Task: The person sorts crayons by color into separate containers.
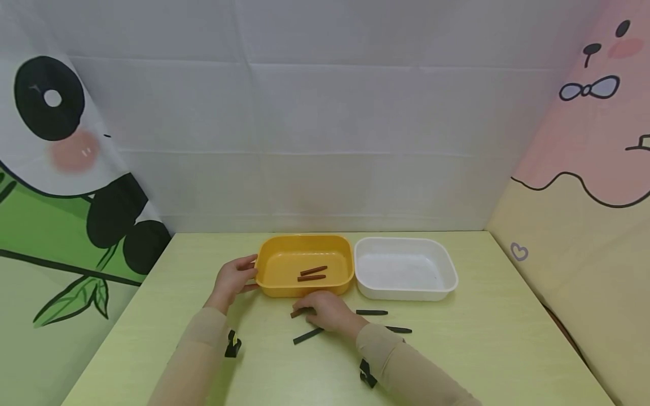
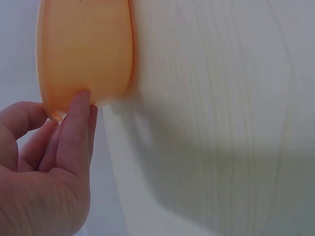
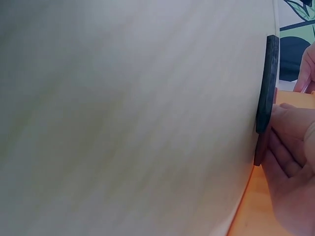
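My left hand (image 1: 235, 281) holds the left end of a yellow plastic tray (image 1: 274, 287), and the left wrist view shows thumb and fingers at its rim. In front of that tray, my right hand (image 1: 329, 311) pinches a brown crayon (image 1: 295, 314) low over the table; the fingers cover part of it. Inside the tray lie two brown crayons, an upper one (image 1: 313, 270) and a lower one (image 1: 311, 278). A black crayon (image 1: 307, 336) lies just below my right hand, partly hidden by it. In the right wrist view, this black crayon (image 3: 267, 83) appears beside the brown one (image 3: 261, 150).
A white plastic tray (image 1: 406, 290) stands against the yellow tray's right side. Two more black crayons lie on the table right of my right hand, one farther back (image 1: 372, 312) and one nearer (image 1: 401, 330). Fabric walls (image 1: 325, 186) enclose the table's back and sides.
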A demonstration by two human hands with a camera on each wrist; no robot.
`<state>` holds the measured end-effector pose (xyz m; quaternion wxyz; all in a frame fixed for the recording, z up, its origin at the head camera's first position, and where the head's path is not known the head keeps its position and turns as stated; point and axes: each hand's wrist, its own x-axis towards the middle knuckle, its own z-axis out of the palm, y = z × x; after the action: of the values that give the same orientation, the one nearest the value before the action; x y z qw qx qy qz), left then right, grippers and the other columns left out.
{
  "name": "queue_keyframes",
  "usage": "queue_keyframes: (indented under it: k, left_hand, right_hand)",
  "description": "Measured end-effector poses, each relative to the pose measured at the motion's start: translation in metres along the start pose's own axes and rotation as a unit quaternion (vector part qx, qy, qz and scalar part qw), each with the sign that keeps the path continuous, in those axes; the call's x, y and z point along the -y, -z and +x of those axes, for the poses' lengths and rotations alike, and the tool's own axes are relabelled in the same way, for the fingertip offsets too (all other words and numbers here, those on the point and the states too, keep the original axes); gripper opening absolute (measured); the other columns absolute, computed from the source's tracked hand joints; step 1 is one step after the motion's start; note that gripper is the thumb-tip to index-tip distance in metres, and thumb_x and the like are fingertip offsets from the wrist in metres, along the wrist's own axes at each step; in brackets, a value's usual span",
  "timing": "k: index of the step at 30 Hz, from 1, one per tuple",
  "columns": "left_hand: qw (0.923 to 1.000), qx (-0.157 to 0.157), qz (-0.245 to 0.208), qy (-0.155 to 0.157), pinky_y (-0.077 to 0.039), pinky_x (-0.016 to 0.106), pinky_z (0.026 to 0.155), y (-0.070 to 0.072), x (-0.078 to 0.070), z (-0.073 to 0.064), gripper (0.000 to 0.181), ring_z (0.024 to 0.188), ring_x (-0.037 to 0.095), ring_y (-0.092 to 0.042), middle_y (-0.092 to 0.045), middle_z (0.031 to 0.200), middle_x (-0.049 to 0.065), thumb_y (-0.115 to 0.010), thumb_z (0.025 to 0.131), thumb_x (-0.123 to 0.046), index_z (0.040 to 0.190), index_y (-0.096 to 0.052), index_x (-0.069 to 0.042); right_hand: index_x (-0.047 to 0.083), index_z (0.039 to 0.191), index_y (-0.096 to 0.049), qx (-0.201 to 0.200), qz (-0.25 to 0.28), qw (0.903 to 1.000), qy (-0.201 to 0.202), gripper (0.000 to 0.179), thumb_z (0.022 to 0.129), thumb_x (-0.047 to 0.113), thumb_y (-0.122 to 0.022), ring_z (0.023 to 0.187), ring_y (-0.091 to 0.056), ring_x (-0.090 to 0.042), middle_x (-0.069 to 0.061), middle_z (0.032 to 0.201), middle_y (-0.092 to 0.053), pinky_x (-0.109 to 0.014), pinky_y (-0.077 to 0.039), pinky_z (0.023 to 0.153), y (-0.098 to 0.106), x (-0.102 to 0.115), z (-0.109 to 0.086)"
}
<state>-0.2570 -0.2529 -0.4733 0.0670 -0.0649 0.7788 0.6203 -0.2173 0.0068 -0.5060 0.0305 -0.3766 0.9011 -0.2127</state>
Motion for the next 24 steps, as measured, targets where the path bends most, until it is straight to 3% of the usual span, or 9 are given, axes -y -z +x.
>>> queue_keyframes:
  k: [24]
  left_hand:
    - [1.0,0.003,-0.006,0.002,-0.057,0.044,0.086,0.0007,-0.0004,0.0003,0.052,0.122,0.046,-0.053,-0.043,0.143,0.032,-0.053,0.099,0.0,0.149,-0.04,0.002]
  right_hand:
    - [0.018,0.11,-0.077,0.007,0.026,0.9995,0.02,0.025,0.086,0.011,-0.079,0.095,-0.058,-0.002,0.01,0.102,-0.068,-0.015,-0.047,0.089,-0.0012,0.0007,0.0022]
